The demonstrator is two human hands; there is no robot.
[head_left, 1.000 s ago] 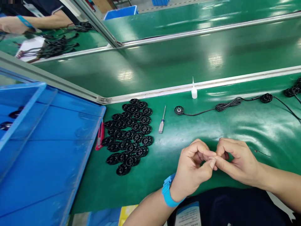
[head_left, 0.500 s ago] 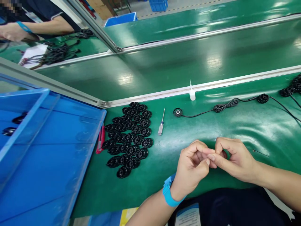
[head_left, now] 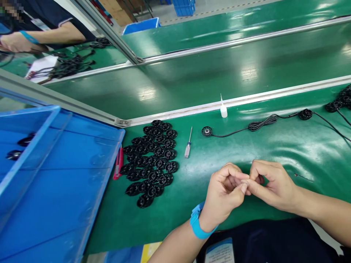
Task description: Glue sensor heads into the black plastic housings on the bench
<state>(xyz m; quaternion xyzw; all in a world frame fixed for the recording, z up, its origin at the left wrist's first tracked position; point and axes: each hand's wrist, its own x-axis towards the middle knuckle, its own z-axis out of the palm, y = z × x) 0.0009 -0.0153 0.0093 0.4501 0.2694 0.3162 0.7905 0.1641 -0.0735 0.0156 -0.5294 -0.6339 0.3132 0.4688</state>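
Fingertip to fingertip, my left hand and my right hand meet above the green mat. Both are closed in a pinch; whatever lies between the fingers is hidden or too small to name. A blue band circles my left wrist. Beyond my hands, a black round part is joined by a thin cable to a coiled bundle and another black round part. A screwdriver with a clear handle lies to the left of them.
Many black round parts are grouped at left, beside a red-handled tool and a large blue bin. A white dropper bottle stands near the rail. More black cabled parts lie far right. Behind the frame, a co-worker's arm shows.
My hands stay pinched together in nearly the same place. The view has shifted very slightly. The co-worker's hand, upper left, has moved a little.
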